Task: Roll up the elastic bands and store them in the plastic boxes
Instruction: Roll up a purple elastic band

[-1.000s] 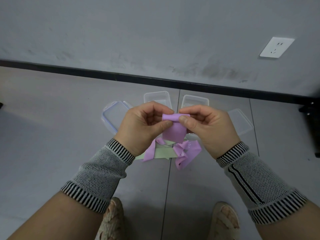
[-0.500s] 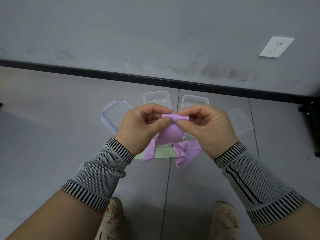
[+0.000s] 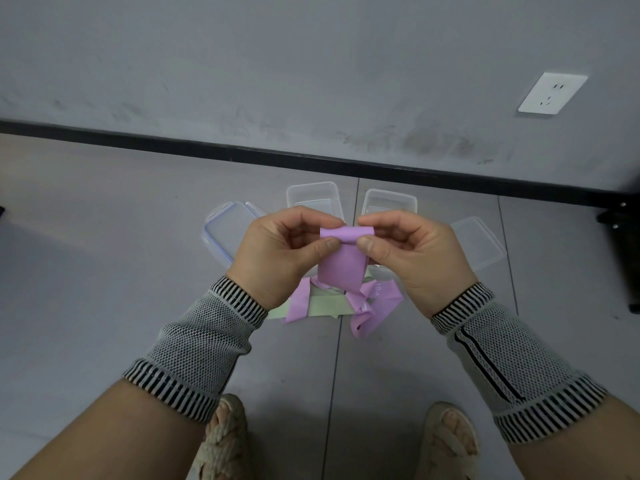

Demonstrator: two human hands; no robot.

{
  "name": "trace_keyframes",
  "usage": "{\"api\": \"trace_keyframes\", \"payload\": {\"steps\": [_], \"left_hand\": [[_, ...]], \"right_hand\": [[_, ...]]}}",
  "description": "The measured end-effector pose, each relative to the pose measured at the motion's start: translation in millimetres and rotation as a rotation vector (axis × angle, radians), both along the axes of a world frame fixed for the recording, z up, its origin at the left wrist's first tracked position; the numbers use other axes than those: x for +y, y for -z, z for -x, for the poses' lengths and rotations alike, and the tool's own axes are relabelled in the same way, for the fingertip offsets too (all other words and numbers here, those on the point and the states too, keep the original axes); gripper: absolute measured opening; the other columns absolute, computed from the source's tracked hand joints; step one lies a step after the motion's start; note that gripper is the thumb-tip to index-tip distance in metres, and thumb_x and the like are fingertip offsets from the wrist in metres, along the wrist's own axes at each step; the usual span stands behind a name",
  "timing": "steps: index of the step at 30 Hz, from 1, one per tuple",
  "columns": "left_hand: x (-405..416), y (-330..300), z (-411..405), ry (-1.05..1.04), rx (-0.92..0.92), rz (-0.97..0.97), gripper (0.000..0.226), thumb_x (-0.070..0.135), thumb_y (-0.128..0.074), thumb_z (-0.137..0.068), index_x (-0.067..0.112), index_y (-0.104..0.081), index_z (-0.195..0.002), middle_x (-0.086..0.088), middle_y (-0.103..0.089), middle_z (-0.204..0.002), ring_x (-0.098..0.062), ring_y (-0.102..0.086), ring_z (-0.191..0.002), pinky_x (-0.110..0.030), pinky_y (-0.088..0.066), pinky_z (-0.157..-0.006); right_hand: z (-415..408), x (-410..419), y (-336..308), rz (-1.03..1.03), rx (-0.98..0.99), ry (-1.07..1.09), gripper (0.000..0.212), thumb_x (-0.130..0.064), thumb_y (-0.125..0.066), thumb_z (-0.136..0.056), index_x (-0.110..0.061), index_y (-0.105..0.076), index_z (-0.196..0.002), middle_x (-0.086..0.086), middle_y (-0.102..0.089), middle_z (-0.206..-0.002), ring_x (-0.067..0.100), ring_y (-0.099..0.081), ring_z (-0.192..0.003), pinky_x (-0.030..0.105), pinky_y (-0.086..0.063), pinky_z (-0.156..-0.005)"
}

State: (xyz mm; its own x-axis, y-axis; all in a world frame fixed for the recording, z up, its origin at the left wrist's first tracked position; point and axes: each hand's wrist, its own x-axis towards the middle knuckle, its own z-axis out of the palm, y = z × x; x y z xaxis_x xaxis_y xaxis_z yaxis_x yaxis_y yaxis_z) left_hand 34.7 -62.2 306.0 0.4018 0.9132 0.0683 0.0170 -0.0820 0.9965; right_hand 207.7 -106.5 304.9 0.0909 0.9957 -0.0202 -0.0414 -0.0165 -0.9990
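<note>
Purple band (image 3: 341, 265): held up above the floor, top edge turned into a first small roll; the tail hangs loose to the pile.
Left hand (image 3: 287, 251): thumb and fingers pinch the roll's left end.
Right hand (image 3: 412, 252): thumb and fingers pinch the right end.
Green band (image 3: 325, 308): flat on the floor, unrolled.
Boxes (image 3: 313, 195): two on the far floor, open, seemingly empty.
Lids (image 3: 225, 230): one left, one right.
Progress: early; nothing stored yet.

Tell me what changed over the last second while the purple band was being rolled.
Both hands, left hand and right hand, kept pinching the purple band; the rolled top edge grew slightly wider. The boxes, the lids and the green band stayed put.
</note>
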Motion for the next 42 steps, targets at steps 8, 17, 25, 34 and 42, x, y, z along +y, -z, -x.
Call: {"api": "trace_keyframes", "payload": {"steps": [8,17,25,34,42], "left_hand": [[0.5,1.7,-2.1,-0.011,-0.002,0.046,0.033,-0.012,-0.064,-0.078,0.014,-0.061,-0.098,-0.003,-0.068,-0.098,-0.006,-0.067,-0.085,-0.019,-0.053,-0.079],[0.2,0.8,0.0,-0.018,0.001,0.043,0.023,-0.005,-0.065,-0.078,0.015,-0.065,-0.09,0.01,-0.071,-0.072,-0.001,-0.066,-0.071,-0.014,-0.051,-0.066],[0.9,1.9,0.4,-0.02,-0.014,0.035,0.026,-0.01,-0.064,-0.076,0.014,-0.065,-0.086,0.011,-0.071,-0.073,-0.002,-0.065,-0.07,-0.014,-0.051,-0.068],[0.4,1.3,-1.0,-0.047,-0.037,0.116,0.031,-0.012,-0.064,-0.077,0.012,-0.059,-0.095,0.004,-0.072,-0.077,-0.006,-0.067,-0.072,-0.016,-0.052,-0.068],[2.9,7.2,-2.5,-0.087,-0.129,0.371,0.028,0.016,-0.069,-0.067,0.006,-0.063,-0.092,-0.007,-0.072,-0.076,-0.017,-0.067,-0.072,-0.025,-0.054,-0.065]], "right_hand": [[0.3,-0.2,-0.1,-0.042,-0.057,0.026,0.029,0.009,-0.071,-0.075,-0.017,-0.069,-0.087,-0.003,-0.072,-0.082,0.012,-0.068,-0.078,0.024,-0.056,-0.073],[5.0,-0.7,-1.7,-0.065,-0.071,0.032,0.034,0.015,-0.069,-0.073,-0.018,-0.069,-0.084,0.01,-0.071,-0.086,0.015,-0.066,-0.078,0.026,-0.056,-0.075],[6.5,-0.8,-3.6,-0.065,-0.076,0.021,0.033,0.016,-0.067,-0.074,-0.015,-0.068,-0.086,0.008,-0.071,-0.093,0.011,-0.067,-0.082,0.023,-0.055,-0.077],[1.3,0.4,2.0,0.032,0.01,0.022,0.021,0.001,-0.068,-0.08,-0.018,-0.07,-0.088,0.003,-0.072,-0.083,0.014,-0.068,-0.077,0.025,-0.055,-0.068],[4.0,-0.2,-1.1,0.009,0.073,0.01,0.026,0.011,-0.07,-0.073,-0.013,-0.066,-0.083,-0.006,-0.071,-0.073,0.008,-0.067,-0.07,0.022,-0.056,-0.069]]}}
